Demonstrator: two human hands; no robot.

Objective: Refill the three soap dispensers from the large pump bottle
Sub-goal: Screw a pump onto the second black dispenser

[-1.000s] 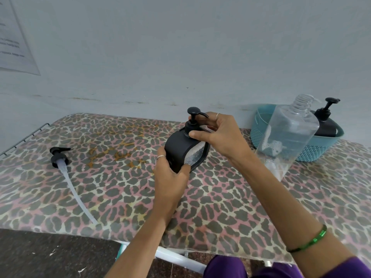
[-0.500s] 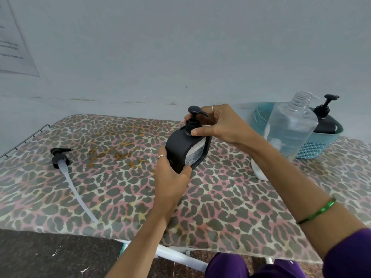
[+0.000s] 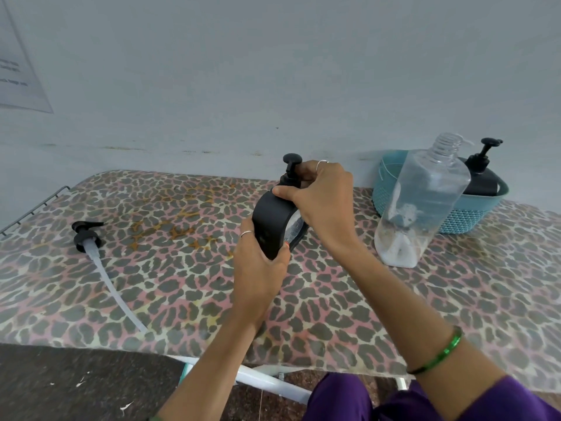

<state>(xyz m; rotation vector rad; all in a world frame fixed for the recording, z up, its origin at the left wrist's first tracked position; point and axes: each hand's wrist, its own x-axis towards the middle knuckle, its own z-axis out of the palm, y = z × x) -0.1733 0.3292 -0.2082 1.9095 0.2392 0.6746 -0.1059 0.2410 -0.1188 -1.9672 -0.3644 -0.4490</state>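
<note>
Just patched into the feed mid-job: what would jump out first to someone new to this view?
Both hands at centre work on a black soap dispenser: the left hand grips its base, the right hand holds its pump top. To the right stands an uncapped, nearly empty clear bottle before a teal basket; its pump with tube lies far left on the leopard-print table.

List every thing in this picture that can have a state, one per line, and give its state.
Black soap dispenser in the hands: tilted, pump fitted.
Left hand: grips the dispenser's base.
Right hand: grips the dispenser's top at the pump collar.
Large clear plastic bottle: upright, uncapped, nearly empty.
Loose black pump with white tube: lying on the table.
Black dispenser in the teal basket: upright, pump fitted.
</note>
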